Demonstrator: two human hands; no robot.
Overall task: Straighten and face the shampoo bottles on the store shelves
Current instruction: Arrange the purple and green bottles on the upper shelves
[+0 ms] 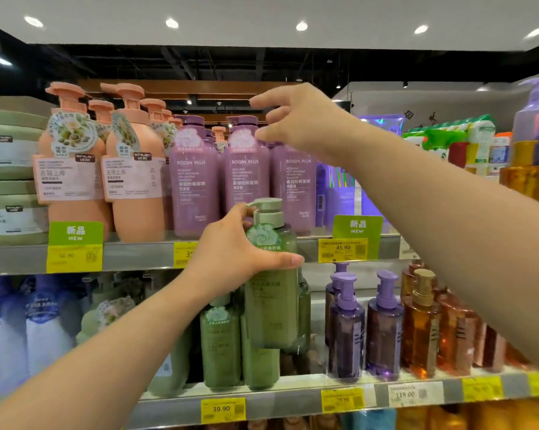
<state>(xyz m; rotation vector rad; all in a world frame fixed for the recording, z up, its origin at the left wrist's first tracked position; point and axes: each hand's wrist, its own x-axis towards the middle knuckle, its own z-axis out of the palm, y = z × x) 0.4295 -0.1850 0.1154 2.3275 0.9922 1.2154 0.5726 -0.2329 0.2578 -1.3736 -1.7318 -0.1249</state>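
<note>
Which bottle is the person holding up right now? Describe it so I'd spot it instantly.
Start at the upper shelf edge with the yellow price tags. In front of it, the left hand grips a green pump bottle by its shoulder. Unlike the other green bottles standing on the shelf below, it is lifted clear of the shelf.

"ROOM PLUS" on purple bottles (195, 178), top shelf. "NEW" on green tags (75, 232). Prices on shelf-edge labels (342, 249): 50.90, 45.90 upper edge; 39.90, 119.00 lower edge.
</note>
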